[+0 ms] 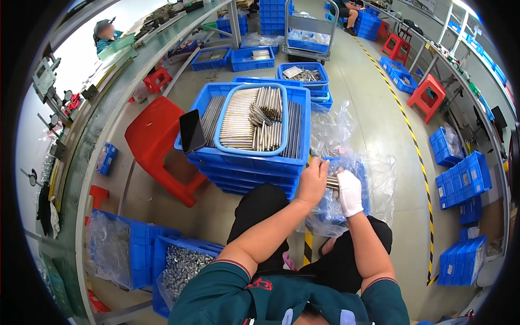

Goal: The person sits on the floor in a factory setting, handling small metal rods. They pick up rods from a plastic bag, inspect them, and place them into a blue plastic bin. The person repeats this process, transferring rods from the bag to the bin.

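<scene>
Rods: long axis crosswise, left hand to right hand.

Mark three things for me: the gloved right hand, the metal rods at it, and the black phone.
Gloved right hand (350,195): head view, middle of the white glove.
Metal rods (332,183): head view, visible stretch between the hands.
Black phone (192,131): head view, middle of its dark face.

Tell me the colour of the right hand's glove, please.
The glove is white, best seen in the head view.
</scene>
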